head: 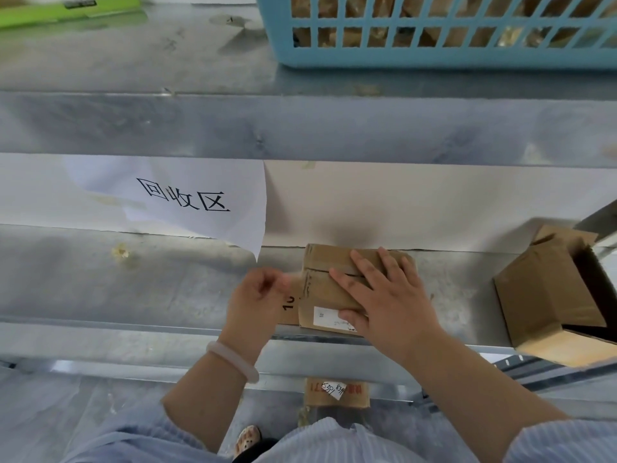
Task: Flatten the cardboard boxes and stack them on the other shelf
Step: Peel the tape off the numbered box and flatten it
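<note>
A flattened brown cardboard box (320, 289) with a white label lies on the grey metal shelf (133, 279), on top of another flat piece printed with black digits. My right hand (377, 295) presses flat on it, fingers spread. My left hand (257, 295) sits at the box's left edge with fingers curled, pinching the lower flap; the motion is blurred. An unflattened open cardboard box (551, 295) stands at the shelf's right end.
A white paper sign (187, 198) with black characters hangs on the wall behind the shelf. Above, a blue plastic basket (434, 51) and a green object (66, 10) rest on the upper shelf. Another labelled carton (337, 392) sits below.
</note>
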The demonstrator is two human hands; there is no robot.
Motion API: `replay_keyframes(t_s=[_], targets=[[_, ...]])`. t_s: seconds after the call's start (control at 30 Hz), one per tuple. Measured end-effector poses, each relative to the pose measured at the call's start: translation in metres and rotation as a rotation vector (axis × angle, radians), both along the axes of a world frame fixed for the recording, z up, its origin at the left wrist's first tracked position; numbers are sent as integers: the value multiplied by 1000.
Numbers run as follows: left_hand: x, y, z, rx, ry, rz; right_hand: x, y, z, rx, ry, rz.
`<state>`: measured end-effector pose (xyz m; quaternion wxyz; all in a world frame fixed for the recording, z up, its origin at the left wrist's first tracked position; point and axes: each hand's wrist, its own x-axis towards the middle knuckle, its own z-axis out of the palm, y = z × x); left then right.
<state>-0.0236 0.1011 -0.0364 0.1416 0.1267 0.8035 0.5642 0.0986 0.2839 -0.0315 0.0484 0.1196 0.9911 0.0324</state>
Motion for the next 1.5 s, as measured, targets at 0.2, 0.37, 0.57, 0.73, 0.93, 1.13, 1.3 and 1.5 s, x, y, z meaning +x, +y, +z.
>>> replay_keyframes(t_s=[0.2,0.37,0.57,0.73,0.93,1.13,1.3,1.5], targets=[[-34,3,22,-167,384,-91,1,-1,1,-13,11,4],[-36,4,19,-321,559,-190,1,-2,2,-15,24,2],[-36,17,-1,-233,69,-142,2,-3,2,-41,44,-12],[-44,19,-1,24,-335,-200,2,-3,3,-99,85,-35],[-57,40,3,50,-422,-143,-8,1,18,-285,193,-84],[-69,55,8,-48,-561,-271,-6,3,15,-349,261,-92],[-82,59,9,-94,-511,-339,-4,2,12,-324,268,-83],[-92,69,15,-223,-578,-368,-3,0,12,-331,274,-58]])
